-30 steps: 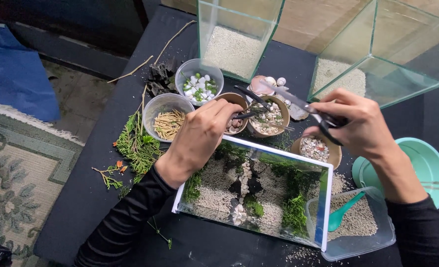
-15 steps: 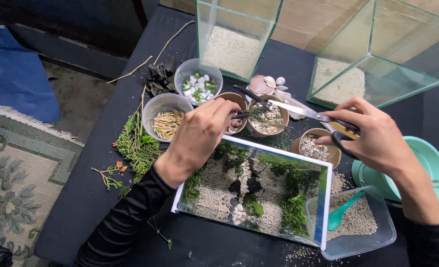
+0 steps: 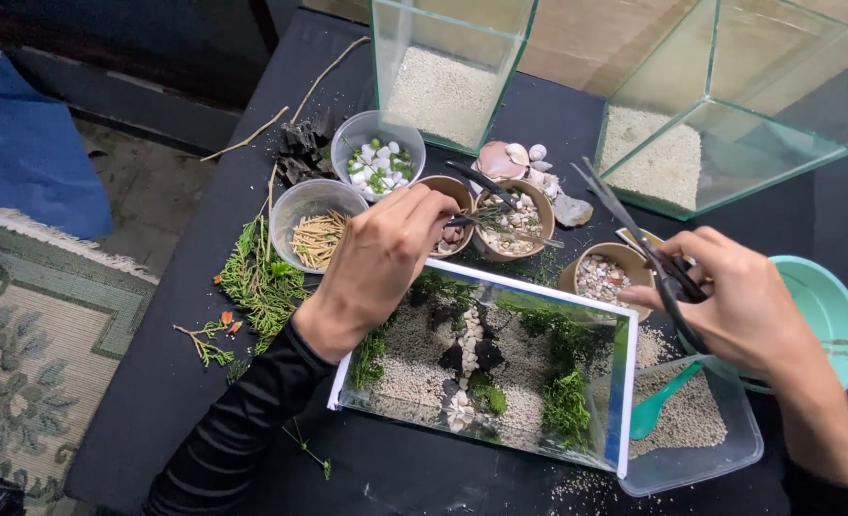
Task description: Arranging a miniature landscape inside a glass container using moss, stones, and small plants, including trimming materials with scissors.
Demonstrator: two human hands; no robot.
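My left hand hovers over the far left corner of a white-rimmed glass tank with sand, moss and a pebble path inside. It pinches a thin black tool with a small green sprig at its tip, above a brown bowl of stones. My right hand is shut on black-handled scissors, blades pointing up and left. It is above the tank's far right corner, next to another brown bowl of pebbles.
Two glass tanks with sand stand at the back. Nearby are a bowl of white and green pebbles, a bowl of sticks, shells, green sprigs, a sand tub with a green scoop and a teal bowl.
My right hand has moved right and down with the scissors, whose blades swung from pointing left to up-left. The left hand has hardly shifted.
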